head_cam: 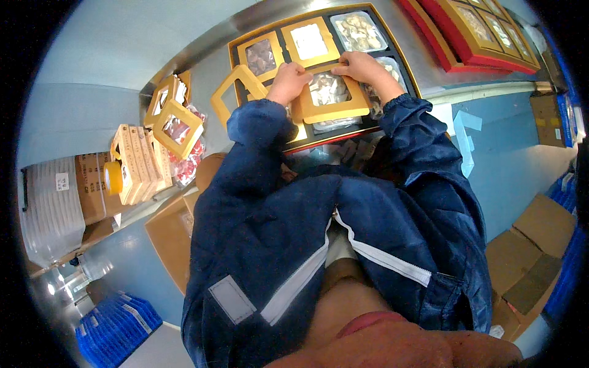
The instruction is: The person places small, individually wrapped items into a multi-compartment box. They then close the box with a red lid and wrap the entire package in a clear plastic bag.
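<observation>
Both hands hold the far edge of a gold cardboard window lid [338,112], my left hand [291,82] at its left corner and my right hand [361,72] at its right corner. The lid lies tilted over a clear plastic tray [338,124] of pale dried food in a large gold-rimmed gift box [416,87]. Beyond the hands, two compartments show gold window lids, one over dark pieces [261,57], one over white contents [309,41]. An uncovered tray of pale pieces [360,31] sits at the far right of the box. Another gold window frame [225,94] leans on the left rim.
Stacked red and gold gift boxes [487,41] stand at the right. Left are more gold window lids [177,129], printed cartons [138,161], yellow tape [113,178] and red-patterned packets [188,161]. Open cardboard boxes [529,257] and blue crates [117,329] stand lower down.
</observation>
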`<state>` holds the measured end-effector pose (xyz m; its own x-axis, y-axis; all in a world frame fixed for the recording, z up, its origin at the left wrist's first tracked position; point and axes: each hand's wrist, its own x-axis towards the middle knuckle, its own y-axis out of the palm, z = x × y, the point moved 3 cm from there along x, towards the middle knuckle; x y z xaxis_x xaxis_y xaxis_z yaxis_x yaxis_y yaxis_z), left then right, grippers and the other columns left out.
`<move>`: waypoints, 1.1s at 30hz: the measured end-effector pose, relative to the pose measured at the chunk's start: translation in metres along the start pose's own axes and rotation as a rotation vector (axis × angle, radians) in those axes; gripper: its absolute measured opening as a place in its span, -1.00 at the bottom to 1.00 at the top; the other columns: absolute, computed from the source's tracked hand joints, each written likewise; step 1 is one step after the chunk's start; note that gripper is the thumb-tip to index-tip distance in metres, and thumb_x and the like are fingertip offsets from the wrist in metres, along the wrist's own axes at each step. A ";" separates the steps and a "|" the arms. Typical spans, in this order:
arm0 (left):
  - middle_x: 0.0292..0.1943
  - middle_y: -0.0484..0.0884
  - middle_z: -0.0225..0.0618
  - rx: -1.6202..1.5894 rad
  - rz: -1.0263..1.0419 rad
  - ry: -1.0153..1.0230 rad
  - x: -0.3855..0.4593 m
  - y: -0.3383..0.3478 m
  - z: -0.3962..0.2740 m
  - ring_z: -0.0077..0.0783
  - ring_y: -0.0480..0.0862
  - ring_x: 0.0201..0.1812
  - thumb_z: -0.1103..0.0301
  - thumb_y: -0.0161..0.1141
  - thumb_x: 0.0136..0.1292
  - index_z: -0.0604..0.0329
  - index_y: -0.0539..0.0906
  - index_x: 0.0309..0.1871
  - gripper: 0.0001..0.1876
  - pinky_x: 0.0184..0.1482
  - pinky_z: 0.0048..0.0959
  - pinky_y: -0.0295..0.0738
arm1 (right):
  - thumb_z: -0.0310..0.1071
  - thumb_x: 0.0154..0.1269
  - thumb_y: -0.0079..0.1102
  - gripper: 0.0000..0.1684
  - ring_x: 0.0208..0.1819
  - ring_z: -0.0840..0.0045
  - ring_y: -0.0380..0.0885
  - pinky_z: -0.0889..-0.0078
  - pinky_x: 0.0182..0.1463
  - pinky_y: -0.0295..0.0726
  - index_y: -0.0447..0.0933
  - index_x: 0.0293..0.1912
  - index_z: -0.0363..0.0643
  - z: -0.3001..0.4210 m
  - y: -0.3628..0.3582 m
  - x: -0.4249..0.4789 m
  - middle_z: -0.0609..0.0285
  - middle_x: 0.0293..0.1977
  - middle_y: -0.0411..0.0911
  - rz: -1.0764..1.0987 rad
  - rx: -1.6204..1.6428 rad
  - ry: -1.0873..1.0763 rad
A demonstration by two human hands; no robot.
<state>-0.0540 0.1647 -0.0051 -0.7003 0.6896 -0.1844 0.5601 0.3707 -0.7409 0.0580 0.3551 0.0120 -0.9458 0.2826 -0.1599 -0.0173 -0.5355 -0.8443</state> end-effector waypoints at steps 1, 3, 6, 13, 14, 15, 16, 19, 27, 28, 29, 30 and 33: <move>-0.02 0.57 0.11 -0.030 0.008 -0.021 -0.001 0.004 0.005 0.06 0.60 0.07 0.14 0.34 0.21 0.36 0.68 -0.04 -0.57 0.17 -0.22 0.50 | 0.08 0.18 0.40 -0.38 -0.13 0.14 0.70 0.18 -0.04 0.63 0.66 0.02 -0.24 0.002 -0.002 -0.001 -0.09 -0.18 0.71 0.018 -0.008 -0.004; -0.03 0.58 0.10 -0.034 -0.005 -0.037 -0.002 0.008 0.008 0.06 0.61 0.06 0.15 0.35 0.20 0.36 0.67 -0.05 -0.58 0.16 -0.22 0.51 | 0.08 0.18 0.40 -0.39 -0.14 0.14 0.70 0.18 -0.05 0.64 0.65 0.01 -0.24 0.002 -0.002 0.001 -0.08 -0.19 0.71 0.058 -0.027 -0.002; -0.02 0.57 0.10 0.012 -0.056 -0.027 -0.003 0.004 0.000 0.08 0.62 0.05 0.17 0.34 0.20 0.36 0.67 -0.04 -0.59 0.15 -0.22 0.52 | 0.07 0.18 0.39 -0.42 -0.16 0.14 0.70 0.17 -0.07 0.64 0.66 -0.03 -0.25 -0.001 0.000 0.012 -0.06 -0.21 0.71 0.081 -0.029 0.013; -0.01 0.55 0.10 0.050 -0.139 0.005 -0.012 0.002 -0.010 0.08 0.63 0.02 0.20 0.33 0.23 0.36 0.67 -0.04 -0.61 0.12 -0.19 0.53 | 0.03 0.19 0.36 -0.47 -0.13 0.10 0.69 0.12 -0.06 0.63 0.62 -0.06 -0.23 0.002 0.014 0.011 -0.07 -0.20 0.70 -0.023 -0.123 0.022; 0.04 0.53 0.09 0.028 -0.118 -0.035 -0.017 0.003 -0.015 0.10 0.61 0.07 0.22 0.31 0.24 0.34 0.66 -0.01 -0.62 0.18 -0.18 0.50 | 0.03 0.20 0.36 -0.47 -0.12 0.08 0.68 0.12 -0.05 0.63 0.61 -0.05 -0.22 -0.001 0.018 0.010 -0.08 -0.19 0.70 -0.052 -0.166 0.039; 0.04 0.53 0.08 0.046 -0.147 -0.021 -0.021 0.003 -0.017 0.10 0.61 0.08 0.23 0.31 0.24 0.34 0.65 0.00 -0.62 0.18 -0.18 0.50 | 0.02 0.20 0.34 -0.46 -0.09 0.07 0.68 0.09 -0.03 0.63 0.61 -0.04 -0.25 0.001 0.017 0.008 -0.10 -0.17 0.69 -0.041 -0.145 0.014; 0.04 0.53 0.07 0.063 -0.176 -0.007 -0.025 0.004 -0.018 0.10 0.61 0.08 0.23 0.30 0.24 0.34 0.65 0.01 -0.62 0.18 -0.17 0.50 | 0.02 0.19 0.32 -0.45 -0.07 0.05 0.67 0.07 0.00 0.63 0.61 -0.03 -0.27 0.002 0.014 0.007 -0.13 -0.15 0.68 -0.030 -0.123 -0.012; 0.04 0.53 0.05 0.082 -0.176 -0.033 -0.029 0.001 -0.024 0.11 0.60 0.08 0.25 0.29 0.24 0.33 0.63 0.01 -0.63 0.18 -0.14 0.50 | 0.01 0.22 0.30 -0.47 -0.05 0.04 0.66 0.05 0.00 0.62 0.60 -0.05 -0.27 0.004 0.007 0.006 -0.14 -0.12 0.68 0.012 -0.100 -0.043; 0.03 0.54 0.04 0.166 -0.198 0.012 -0.029 0.000 -0.024 0.11 0.59 0.08 0.23 0.26 0.26 0.30 0.63 -0.01 -0.65 0.15 -0.11 0.51 | 0.03 0.23 0.33 -0.46 -0.06 0.14 0.68 0.14 0.01 0.65 0.61 0.00 -0.21 0.020 0.011 -0.009 -0.11 -0.15 0.68 -0.085 -0.221 0.026; 0.02 0.55 0.02 0.173 -0.208 0.014 -0.029 0.001 -0.026 0.10 0.59 0.08 0.21 0.27 0.27 0.29 0.64 -0.01 -0.65 0.15 -0.12 0.51 | 0.02 0.23 0.33 -0.49 -0.05 0.13 0.67 0.16 0.03 0.66 0.65 -0.01 -0.18 0.021 0.012 -0.013 -0.09 -0.16 0.66 -0.156 -0.223 0.071; 0.01 0.57 0.00 0.179 -0.219 0.016 -0.030 0.003 -0.027 0.08 0.60 0.08 0.18 0.28 0.27 0.29 0.65 -0.02 -0.64 0.15 -0.12 0.51 | 0.00 0.22 0.33 -0.51 -0.05 0.10 0.67 0.11 0.01 0.66 0.66 -0.03 -0.17 0.021 0.015 -0.019 -0.08 -0.14 0.65 -0.192 -0.214 0.067; -0.02 0.58 0.01 0.207 -0.258 0.042 -0.030 0.005 -0.026 0.09 0.60 0.06 0.19 0.27 0.27 0.28 0.66 -0.04 -0.65 0.15 -0.12 0.51 | -0.02 0.21 0.33 -0.54 -0.06 0.08 0.66 0.07 -0.01 0.67 0.68 -0.05 -0.17 0.019 0.015 -0.024 -0.08 -0.13 0.63 -0.229 -0.206 0.057; -0.09 0.62 0.03 0.315 -0.353 0.112 -0.034 0.011 -0.025 0.10 0.62 0.02 0.19 0.27 0.27 0.28 0.69 -0.06 -0.66 0.12 -0.11 0.52 | -0.07 0.21 0.33 -0.59 -0.07 0.04 0.64 0.03 -0.03 0.67 0.71 -0.09 -0.17 0.023 0.017 -0.031 -0.09 -0.10 0.60 -0.346 -0.208 0.031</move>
<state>-0.0135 0.1609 0.0090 -0.7619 0.6246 0.1711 0.1238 0.3997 -0.9082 0.0796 0.3189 0.0143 -0.8854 0.4437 0.1389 -0.2638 -0.2333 -0.9359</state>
